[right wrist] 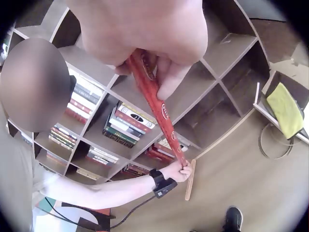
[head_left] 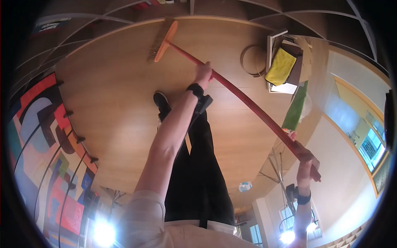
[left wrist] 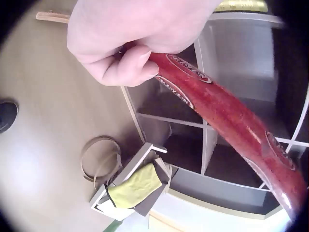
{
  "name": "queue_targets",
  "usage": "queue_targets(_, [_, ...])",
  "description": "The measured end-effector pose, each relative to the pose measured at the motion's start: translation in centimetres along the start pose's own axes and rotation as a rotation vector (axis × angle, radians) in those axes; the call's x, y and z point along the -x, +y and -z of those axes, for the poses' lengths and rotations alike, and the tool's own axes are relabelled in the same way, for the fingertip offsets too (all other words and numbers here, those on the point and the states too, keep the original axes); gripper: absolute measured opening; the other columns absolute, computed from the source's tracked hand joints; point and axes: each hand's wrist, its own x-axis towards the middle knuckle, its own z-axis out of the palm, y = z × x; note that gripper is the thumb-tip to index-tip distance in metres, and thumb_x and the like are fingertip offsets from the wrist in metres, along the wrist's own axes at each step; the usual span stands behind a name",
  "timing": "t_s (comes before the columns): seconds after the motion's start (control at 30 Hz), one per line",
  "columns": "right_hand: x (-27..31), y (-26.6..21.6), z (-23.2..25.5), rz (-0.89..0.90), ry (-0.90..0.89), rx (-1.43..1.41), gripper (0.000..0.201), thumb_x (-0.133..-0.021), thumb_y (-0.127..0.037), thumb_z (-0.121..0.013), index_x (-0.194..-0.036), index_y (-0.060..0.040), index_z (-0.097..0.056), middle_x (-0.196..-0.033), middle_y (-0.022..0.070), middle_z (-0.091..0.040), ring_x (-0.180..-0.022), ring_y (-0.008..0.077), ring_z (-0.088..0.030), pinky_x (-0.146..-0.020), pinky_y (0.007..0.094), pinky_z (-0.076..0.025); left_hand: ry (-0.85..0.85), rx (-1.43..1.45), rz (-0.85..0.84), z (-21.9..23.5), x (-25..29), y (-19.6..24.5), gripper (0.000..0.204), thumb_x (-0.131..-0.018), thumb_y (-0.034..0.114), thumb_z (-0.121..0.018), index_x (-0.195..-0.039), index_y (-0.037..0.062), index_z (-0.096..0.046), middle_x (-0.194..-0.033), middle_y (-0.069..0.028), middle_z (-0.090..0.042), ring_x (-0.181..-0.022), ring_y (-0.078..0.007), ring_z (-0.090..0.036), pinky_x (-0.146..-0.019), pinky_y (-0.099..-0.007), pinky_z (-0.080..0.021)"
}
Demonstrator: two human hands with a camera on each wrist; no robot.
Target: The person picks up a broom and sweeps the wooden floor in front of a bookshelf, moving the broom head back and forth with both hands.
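A broom with a long red handle [head_left: 248, 101] runs slantwise across the head view. Its orange head [head_left: 167, 40], with short dark bristles, lies on the wooden floor at the far side, near the shelf base. My left hand [head_left: 202, 74] grips the handle partway down, nearer the broom head. Higher up, by the handle's end, my right hand [head_left: 305, 159] is wrapped round it. Oval printed labels mark the red handle [left wrist: 227, 113] in the left wrist view, where the left hand's fingers [left wrist: 130, 67] curl round it. From the right wrist view, the handle [right wrist: 161, 113] leads down to the left hand [right wrist: 177, 171].
A box with a yellow cloth [head_left: 281, 67] on it stands at the far right, a thin hoop [head_left: 242, 61] beside it. Cube shelves with books [right wrist: 128, 123] line the far side. Colourful panels [head_left: 58, 165] stand at left. My shoe [head_left: 160, 100] is on the floor.
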Motion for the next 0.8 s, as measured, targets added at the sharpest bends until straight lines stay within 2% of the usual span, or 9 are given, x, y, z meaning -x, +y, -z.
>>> queue_targets(0.17, [2.3, -1.0, 3.9, -0.03, 0.058, 0.018, 0.052, -0.097, -0.043, -0.04, -0.095, 0.0056, -0.058, -0.11, 0.0213, -0.06, -0.112, 0.0378, -0.054, -0.103, 0.0478, -0.034, -0.038, -0.033, 0.067, -6.3, 1.2, -0.7, 0.03, -0.09, 0.017, -0.044, -0.063, 0.0054, -0.041, -0.052, -0.006, -0.045, -0.036, -0.0149, -0.041, -0.03, -0.0291, -0.025])
queue_targets(0.3, [3.6, -1.7, 5.7, -0.095, 0.121, 0.062, 0.055, -0.097, -0.046, -0.038, -0.096, 0.0056, -0.057, -0.112, 0.0205, -0.06, -0.113, 0.0341, -0.053, -0.103, 0.047, -0.032, -0.051, -0.014, 0.064, -9.9, 2.2, -1.5, 0.031, -0.087, 0.015, -0.051, -0.06, -0.0006, -0.046, -0.052, -0.0106, -0.051, -0.038, -0.0206, -0.05, -0.029, -0.0329, -0.034])
queue_targets(0.37, [4.1, -1.4, 6.2, -0.126, 0.207, 0.1, 0.056, -0.097, -0.046, -0.038, -0.097, 0.0059, -0.057, -0.11, 0.0193, -0.06, -0.111, 0.031, -0.053, -0.101, 0.046, -0.033, -0.055, 0.039, 0.102, -10.7, 2.6, -1.4, 0.032, -0.087, 0.014, -0.051, -0.058, -0.001, -0.046, -0.053, -0.0123, -0.052, -0.039, -0.0212, -0.051, -0.03, -0.0334, -0.035])
queue_targets(0.4, [4.3, -1.3, 6.3, -0.12, 0.199, 0.105, 0.056, -0.097, -0.046, -0.038, -0.097, 0.0059, -0.057, -0.11, 0.0193, -0.06, -0.111, 0.031, -0.053, -0.101, 0.046, -0.033, -0.085, 0.023, 0.097, -10.5, 2.9, -1.2, 0.031, -0.087, 0.015, -0.049, -0.06, 0.0011, -0.044, -0.052, -0.0097, -0.049, -0.036, -0.0184, -0.046, -0.03, -0.0319, -0.032])
queue_targets(0.47, [4.6, -0.7, 6.8, -0.084, 0.211, -0.096, 0.045, -0.099, -0.04, -0.038, -0.071, -0.0057, -0.045, -0.108, 0.0194, -0.061, -0.116, 0.0393, -0.052, -0.104, 0.0501, -0.03, -0.128, -0.001, 0.087, -10.1, 3.6, -0.6, 0.031, -0.088, 0.016, -0.047, -0.06, 0.0037, -0.042, -0.048, -0.0069, -0.045, -0.033, -0.0154, -0.041, -0.03, -0.031, -0.028])
queue_targets(0.57, [5.4, 0.3, 7.8, -0.028, 0.239, -0.15, 0.043, -0.099, -0.039, -0.038, -0.068, -0.0093, -0.04, -0.108, 0.0194, -0.061, -0.116, 0.0397, -0.051, -0.103, 0.0516, -0.03, -0.107, 0.023, 0.064, -9.5, 4.5, 0.1, 0.033, -0.088, 0.015, -0.047, -0.057, 0.0043, -0.041, -0.047, -0.007, -0.045, -0.032, -0.0154, -0.04, -0.03, -0.0319, -0.027])
queue_targets(0.6, [5.9, 0.7, 8.3, -0.026, 0.233, -0.14, 0.043, -0.099, -0.039, -0.038, -0.068, -0.0093, -0.04, -0.108, 0.0194, -0.061, -0.116, 0.0397, -0.051, -0.103, 0.0516, -0.03, -0.076, 0.005, 0.032, -9.1, 5.0, 0.4, 0.034, -0.087, 0.014, -0.048, -0.056, 0.0048, -0.041, -0.046, -0.0054, -0.043, -0.032, -0.0152, -0.039, -0.03, -0.0312, -0.026])
queue_targets(0.67, [6.6, 1.4, 8.6, 0.007, 0.196, -0.092, 0.041, -0.099, -0.041, -0.035, -0.089, -0.0034, -0.048, -0.103, 0.0111, -0.058, -0.108, 0.0283, -0.051, -0.103, 0.0439, -0.029, -0.053, 0.042, 0.017, -7.5, 6.4, 1.6, 0.033, -0.087, 0.014, -0.049, -0.056, 0.0052, -0.04, -0.046, -0.0041, -0.042, -0.032, -0.0147, -0.039, -0.03, -0.0304, -0.026])
queue_targets(0.8, [4.8, 0.1, 5.5, 0.045, 0.121, -0.245, 0.037, -0.099, -0.04, -0.033, -0.087, -0.0075, -0.044, -0.103, 0.0121, -0.058, -0.111, 0.0333, -0.051, -0.104, 0.0492, -0.028, 0.011, 0.098, -0.048, -1.6, 7.1, 2.8, 0.029, -0.088, 0.014, -0.05, -0.062, 0.0074, -0.04, -0.054, -0.0007, -0.041, -0.037, -0.0116, -0.039, -0.03, -0.0273, -0.027])
